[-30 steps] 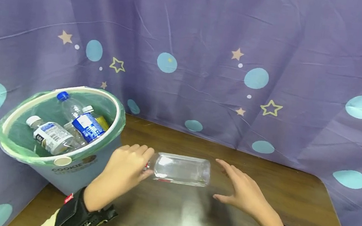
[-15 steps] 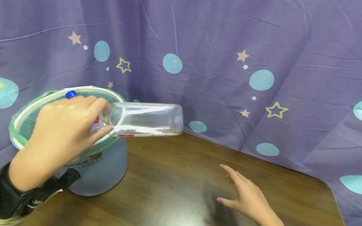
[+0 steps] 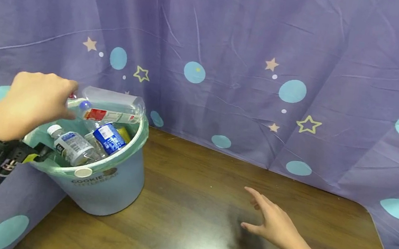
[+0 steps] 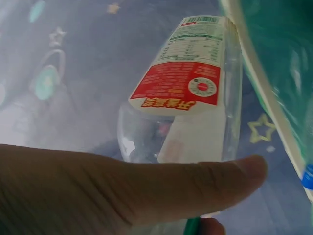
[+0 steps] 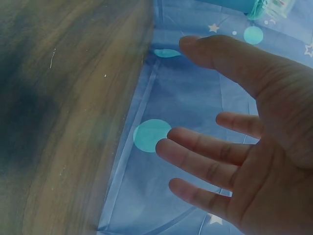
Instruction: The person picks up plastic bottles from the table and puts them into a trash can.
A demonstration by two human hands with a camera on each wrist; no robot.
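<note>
In the head view, my left hand (image 3: 36, 100) grips a clear plastic bottle (image 3: 113, 98) at its neck end and holds it over the bin (image 3: 109, 192). The bottle lies nearly level, its base pointing right; a red and white label (image 4: 183, 73) shows in the left wrist view. My thumb (image 4: 195, 188) crosses the bottle near the neck. Below it in the bin lie a white-capped bottle (image 3: 73, 146) and a blue-labelled bottle (image 3: 110, 136). My right hand (image 3: 273, 221) hovers over the table with thumb and fingers spread, holding nothing.
The light-blue bin with a white rim and green liner stands at the left of the brown wooden table (image 3: 189, 206). A purple curtain (image 3: 232, 41) with stars and dots hangs behind and beside the table.
My left hand has carried the clear bottle leftward and up, from the middle of the table to over the bin. The right hand has stayed nearly in place.
</note>
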